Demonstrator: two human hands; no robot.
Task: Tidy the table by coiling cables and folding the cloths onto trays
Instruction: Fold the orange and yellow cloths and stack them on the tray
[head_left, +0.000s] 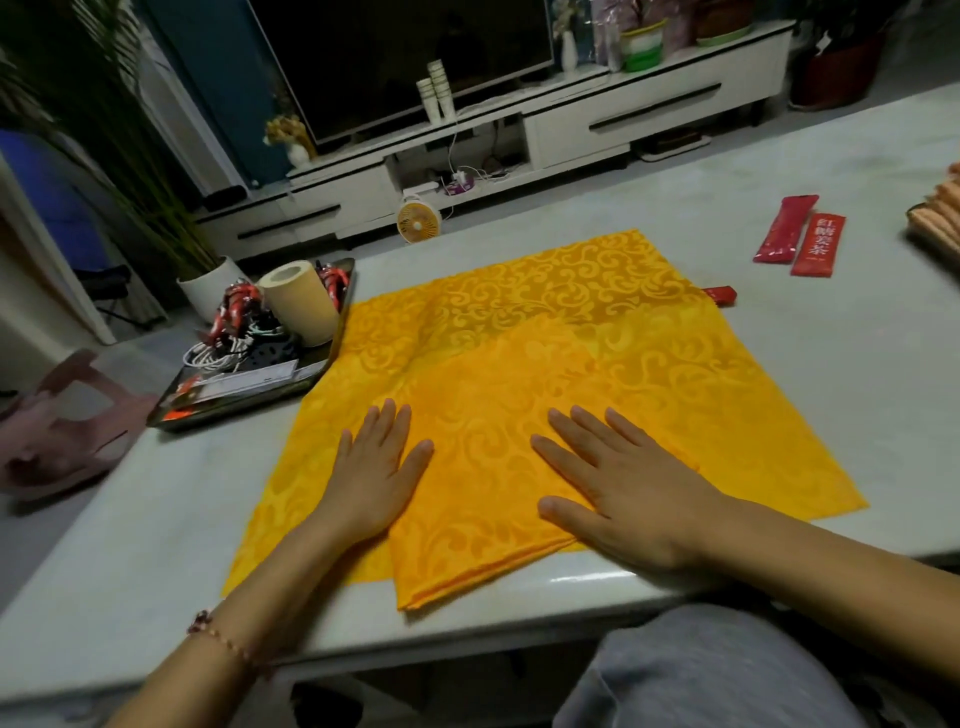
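From my end: yellow cloth (545, 332) lies spread mid-table (130, 545), w/ a smaller folded layer on top at the near edge. Can't tell if that's a flap of the same cloth or a 2nd one. Left hand (376, 467) lies flat on that layer's left edge, fingers straight, gripping nothing. Right hand (623, 483) lies flat on its right side, fingers straight & spread, also gripping nothing. I read both palms as pressing the fold so it creases & doesn't spring back. Tray (244, 400) sits just left of the cloth. White cables (223, 353) lie bundled on it beside a paper roll (304, 304), so cables look done. Red packets (800, 236) lie well apart, far right. Cloth isn't on a tray yet, approx halfway imo
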